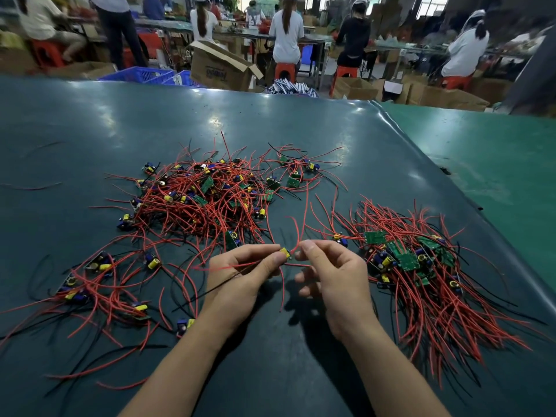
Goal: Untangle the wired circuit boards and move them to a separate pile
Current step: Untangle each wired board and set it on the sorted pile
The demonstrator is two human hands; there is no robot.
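Red-wired board [285, 253] | pinched L hand [240, 273] + R hand [328, 266] | wires trail down

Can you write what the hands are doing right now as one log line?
left hand: pinches small circuit board | right hand: pinches its red wire | tangled pile: behind | sorted pile: right

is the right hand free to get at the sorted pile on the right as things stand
Probably not yet: the right hand pinches a red wire of the board the left hand holds. The sorted pile lies unobstructed beside it.
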